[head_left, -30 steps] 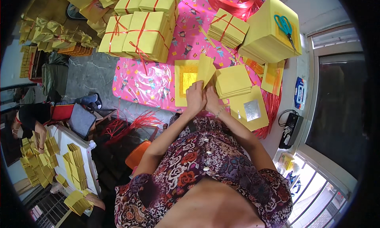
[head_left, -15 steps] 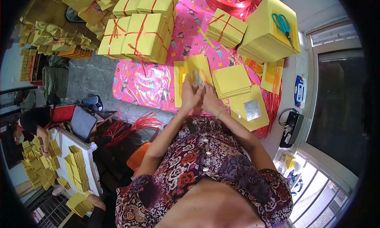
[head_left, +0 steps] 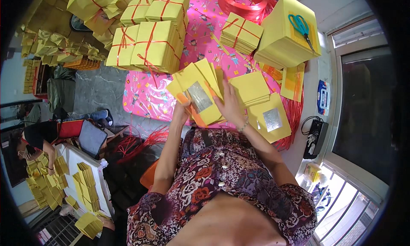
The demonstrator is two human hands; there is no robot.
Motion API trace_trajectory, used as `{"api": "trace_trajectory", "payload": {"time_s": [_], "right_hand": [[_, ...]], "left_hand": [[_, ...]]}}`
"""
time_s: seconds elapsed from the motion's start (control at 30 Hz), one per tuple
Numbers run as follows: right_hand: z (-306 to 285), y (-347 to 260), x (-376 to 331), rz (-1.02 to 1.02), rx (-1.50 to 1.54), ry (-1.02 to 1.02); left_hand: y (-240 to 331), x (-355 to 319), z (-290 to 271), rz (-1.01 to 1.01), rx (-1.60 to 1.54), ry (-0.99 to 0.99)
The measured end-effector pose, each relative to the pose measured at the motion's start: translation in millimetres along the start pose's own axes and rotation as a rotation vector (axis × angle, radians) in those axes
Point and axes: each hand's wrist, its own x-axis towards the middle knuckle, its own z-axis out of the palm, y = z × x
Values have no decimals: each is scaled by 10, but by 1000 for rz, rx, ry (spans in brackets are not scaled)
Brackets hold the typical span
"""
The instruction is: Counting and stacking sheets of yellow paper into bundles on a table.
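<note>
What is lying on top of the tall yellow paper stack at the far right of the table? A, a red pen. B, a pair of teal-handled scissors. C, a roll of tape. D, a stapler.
B: a pair of teal-handled scissors lies on top of the tall yellow paper stack at the table's far right.

A bench point(head_left: 141, 103) under a pink patterned cover point(head_left: 205, 45) fills the upper middle. Beyond its left edge lies a grey concrete floor point(head_left: 98, 90). Past the right edge, a white-framed window point(head_left: 363, 105) with dark glass lines the wall. At the lower left stands a low white table point(head_left: 100, 182). Daylight is soft and even.
</note>
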Motion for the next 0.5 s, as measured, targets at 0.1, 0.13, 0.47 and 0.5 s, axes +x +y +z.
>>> {"api": "trace_trajectory", "payload": {"time_s": [0.1, 0.13, 0.47, 0.5], "right_hand": [[-20, 75, 111, 95, 212, -68], [-37, 95, 149, 151, 386, -174], [-457, -367, 121, 278, 732, -311], [-472, -393, 142, 220, 748, -288]], "left_hand": [[-8, -101, 33, -69, -87, 51], [-24, -115, 43, -90, -123, 67], [-19, 4, 260, -95, -250, -99], [-9, -3, 307, -114, -241, -75]]}}
